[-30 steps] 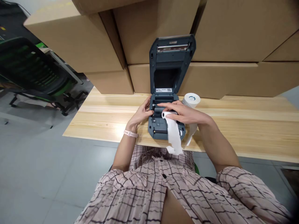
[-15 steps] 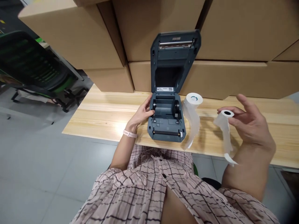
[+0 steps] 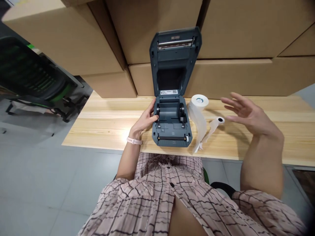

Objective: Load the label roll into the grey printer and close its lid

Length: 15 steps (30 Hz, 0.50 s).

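Observation:
A dark grey label printer [image 3: 172, 131] stands on the table with its lid [image 3: 176, 59] tipped back; no roll sits in its bay. My left hand [image 3: 145, 121] grips the printer's left side, thumb over the rim, other fingers along the outer wall. Just right of the printer stands a large white label roll [image 3: 199, 101], its loose strip trailing toward the front edge. Beside it is a smaller white roll [image 3: 220, 120] with a black core and a loose tail. My right hand [image 3: 246, 113] hovers to the right of the small roll, fingers apart, holding nothing.
Large cardboard boxes [image 3: 231, 78] are stacked along the table's back edge, behind the raised lid. The wooden table [image 3: 88, 127] ends close to my body. An office chair [image 3: 31, 75] stands on the floor at the left.
My right hand has let go of the small roll, which now stands on the table closer to the large roll. My left hand still holds the printer. The view has shifted slightly.

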### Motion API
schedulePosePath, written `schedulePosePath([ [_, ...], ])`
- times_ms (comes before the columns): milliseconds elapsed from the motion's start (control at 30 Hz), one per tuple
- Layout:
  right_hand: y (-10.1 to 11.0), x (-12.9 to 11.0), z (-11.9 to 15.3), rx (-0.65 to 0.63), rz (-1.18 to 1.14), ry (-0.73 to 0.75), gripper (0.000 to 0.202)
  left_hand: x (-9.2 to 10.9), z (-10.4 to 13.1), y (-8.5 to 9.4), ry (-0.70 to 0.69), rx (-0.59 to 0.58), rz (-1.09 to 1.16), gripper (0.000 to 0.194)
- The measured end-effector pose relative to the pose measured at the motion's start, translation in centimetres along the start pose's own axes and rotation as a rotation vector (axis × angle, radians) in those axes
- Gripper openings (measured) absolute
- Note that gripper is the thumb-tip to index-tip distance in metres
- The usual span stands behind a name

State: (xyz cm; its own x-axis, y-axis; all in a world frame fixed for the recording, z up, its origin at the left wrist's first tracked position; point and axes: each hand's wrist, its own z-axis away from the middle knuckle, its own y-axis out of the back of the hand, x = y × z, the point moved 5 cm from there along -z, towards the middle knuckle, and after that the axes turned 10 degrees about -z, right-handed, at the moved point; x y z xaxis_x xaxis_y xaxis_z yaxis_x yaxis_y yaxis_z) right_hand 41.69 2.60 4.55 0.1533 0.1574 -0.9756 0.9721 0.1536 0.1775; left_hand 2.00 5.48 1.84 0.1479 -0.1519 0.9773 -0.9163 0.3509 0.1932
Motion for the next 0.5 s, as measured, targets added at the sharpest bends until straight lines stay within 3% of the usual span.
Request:
schedulePosePath([
  [167,-1.2,0.6,-7.2,-0.282,0.234,-0.25,0.106,0.0,-0.1,0.0,0.036,0.007,-0.004,0.11],
  [300,-3.8,1.9,-10.9,-0.495,0.283,-0.283,0.099,0.3,-0.2,-0.3,0.041,0.013,0.0,0.109],
  [367,-5.4,2.1,-11.3,-0.525,0.26,-0.274,0.095,0.5,-0.2,-0.4,0.023,0.012,0.011,0.104],
  [500,-6.7,1.7,-10.9,-0.41,0.164,-0.265,0.084,1.0,-0.1,-0.4,-0.018,0.016,0.035,0.1],
])
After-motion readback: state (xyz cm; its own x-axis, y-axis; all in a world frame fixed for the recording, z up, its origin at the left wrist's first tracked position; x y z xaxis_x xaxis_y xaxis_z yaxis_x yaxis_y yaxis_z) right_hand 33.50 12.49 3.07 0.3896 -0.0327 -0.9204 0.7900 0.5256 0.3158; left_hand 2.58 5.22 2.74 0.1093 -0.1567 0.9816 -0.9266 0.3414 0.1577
